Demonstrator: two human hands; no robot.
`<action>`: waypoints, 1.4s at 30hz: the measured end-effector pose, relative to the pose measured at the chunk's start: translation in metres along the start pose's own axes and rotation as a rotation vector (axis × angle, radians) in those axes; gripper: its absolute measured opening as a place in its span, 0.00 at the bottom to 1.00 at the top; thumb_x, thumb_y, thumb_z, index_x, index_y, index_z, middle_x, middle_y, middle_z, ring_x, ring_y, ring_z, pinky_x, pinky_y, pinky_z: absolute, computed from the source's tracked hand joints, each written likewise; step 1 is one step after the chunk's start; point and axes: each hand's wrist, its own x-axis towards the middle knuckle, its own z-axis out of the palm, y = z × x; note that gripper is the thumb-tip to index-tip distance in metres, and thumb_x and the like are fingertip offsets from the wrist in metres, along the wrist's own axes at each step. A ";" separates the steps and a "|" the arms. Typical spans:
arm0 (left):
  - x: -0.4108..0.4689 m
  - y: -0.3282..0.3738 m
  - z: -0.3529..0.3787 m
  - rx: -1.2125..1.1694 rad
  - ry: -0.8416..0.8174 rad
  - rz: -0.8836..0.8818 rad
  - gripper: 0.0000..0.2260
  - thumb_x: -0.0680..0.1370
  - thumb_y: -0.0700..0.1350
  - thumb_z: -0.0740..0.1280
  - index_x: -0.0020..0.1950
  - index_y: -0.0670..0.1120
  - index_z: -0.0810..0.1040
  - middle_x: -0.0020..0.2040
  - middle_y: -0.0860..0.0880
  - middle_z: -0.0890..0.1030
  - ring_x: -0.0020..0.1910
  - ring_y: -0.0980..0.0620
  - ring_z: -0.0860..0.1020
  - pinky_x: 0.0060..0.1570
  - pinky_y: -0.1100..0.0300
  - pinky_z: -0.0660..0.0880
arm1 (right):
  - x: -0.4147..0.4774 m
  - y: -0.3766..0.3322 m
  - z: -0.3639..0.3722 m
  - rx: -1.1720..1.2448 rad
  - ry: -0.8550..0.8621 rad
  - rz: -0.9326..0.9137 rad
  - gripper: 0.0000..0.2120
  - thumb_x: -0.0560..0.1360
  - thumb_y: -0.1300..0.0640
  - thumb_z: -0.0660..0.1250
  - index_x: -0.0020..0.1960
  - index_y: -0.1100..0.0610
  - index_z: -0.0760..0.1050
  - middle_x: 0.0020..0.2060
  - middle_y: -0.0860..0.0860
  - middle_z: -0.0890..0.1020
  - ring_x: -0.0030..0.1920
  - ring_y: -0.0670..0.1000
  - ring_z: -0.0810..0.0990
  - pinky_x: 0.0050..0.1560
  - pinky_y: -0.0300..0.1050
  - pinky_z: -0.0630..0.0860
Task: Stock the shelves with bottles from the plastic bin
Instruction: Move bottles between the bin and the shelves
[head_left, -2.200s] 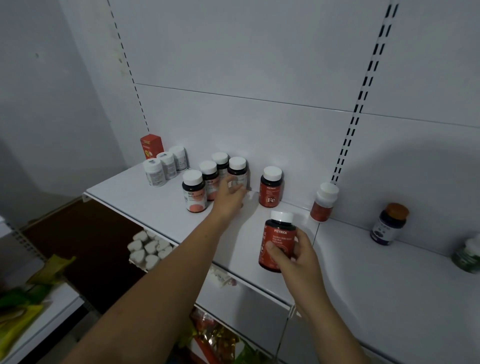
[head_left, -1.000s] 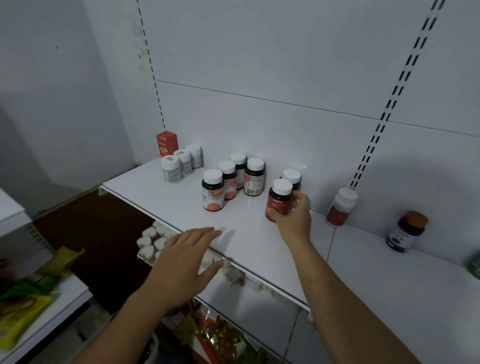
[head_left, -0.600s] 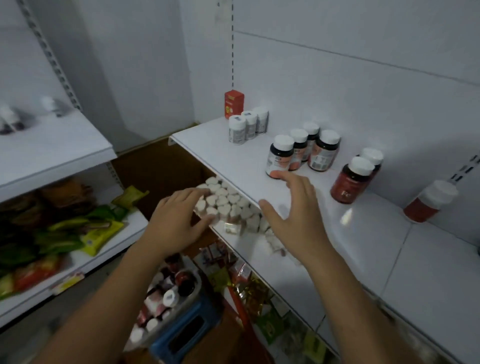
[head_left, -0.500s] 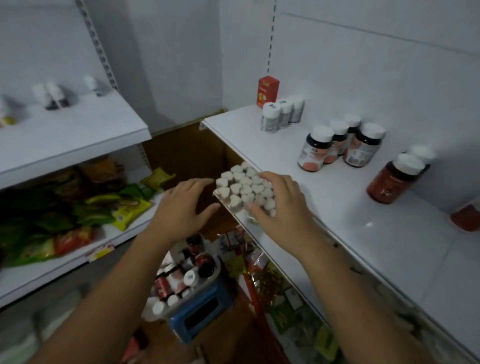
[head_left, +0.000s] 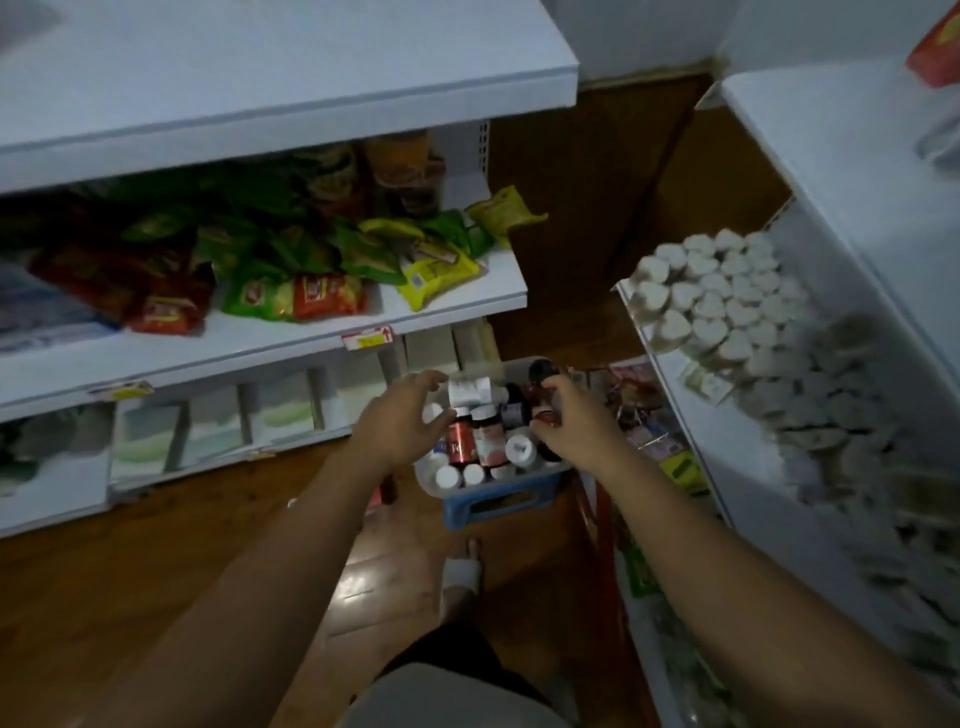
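While both hands reach in, plastic bin (head_left: 431, 480) on blue stool (head_left: 498, 501) holds mixed bottles (head_left: 480, 434); left hand (head_left: 397, 423) fingers spread, right hand (head_left: 571, 423) fingers clasp dark bottle (head_left: 543, 376) at far edge.

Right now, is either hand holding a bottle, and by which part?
The right hand grips a dark bottle around its body, in the plastic bin. The left hand is open, holding nothing.

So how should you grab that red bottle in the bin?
Probably by its white cap and neck, coming straight down from above. The red bottle stands upright in the bin, packed tight among other bottles, so its sides are blocked and only the top is free. The left hand is beside it.
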 end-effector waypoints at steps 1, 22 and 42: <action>0.007 -0.010 0.014 -0.053 -0.031 -0.030 0.25 0.82 0.56 0.70 0.77 0.51 0.70 0.70 0.47 0.79 0.66 0.44 0.79 0.62 0.49 0.78 | 0.015 0.010 0.015 0.002 -0.035 0.037 0.28 0.76 0.46 0.74 0.73 0.47 0.69 0.64 0.52 0.80 0.62 0.56 0.81 0.59 0.57 0.81; 0.134 -0.079 0.189 -0.376 -0.006 -0.349 0.10 0.80 0.48 0.71 0.60 0.49 0.78 0.53 0.48 0.86 0.52 0.47 0.83 0.52 0.53 0.80 | 0.159 0.060 0.191 0.306 -0.029 0.191 0.23 0.65 0.42 0.78 0.55 0.51 0.76 0.47 0.49 0.84 0.52 0.57 0.83 0.57 0.59 0.80; 0.010 0.144 -0.018 -0.925 0.279 0.288 0.27 0.80 0.49 0.74 0.78 0.48 0.73 0.74 0.52 0.78 0.74 0.53 0.75 0.72 0.47 0.74 | -0.080 -0.007 -0.088 0.944 0.472 -0.052 0.26 0.71 0.61 0.82 0.64 0.46 0.78 0.52 0.38 0.86 0.51 0.38 0.85 0.42 0.37 0.83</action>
